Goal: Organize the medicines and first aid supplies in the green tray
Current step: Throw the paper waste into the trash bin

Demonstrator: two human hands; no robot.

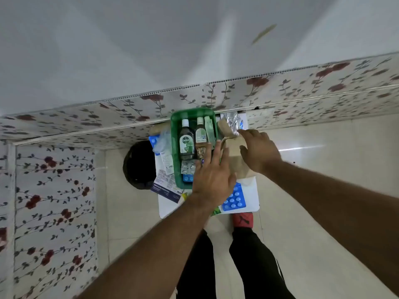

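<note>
Both hands hold a brown paper bag (234, 156) just right of the green tray (176, 134), left hand (212, 175) fingers spread flat, right hand (260, 151) pinching its top; it looks light, crumply, best gripped at the fold.

I see one head view, looking steeply down from well above the green tray (175, 134), wall beyond it.

bottles (187, 141) and blister strips (188, 168) crowd the green tray (176, 134), its far end open.
</note>
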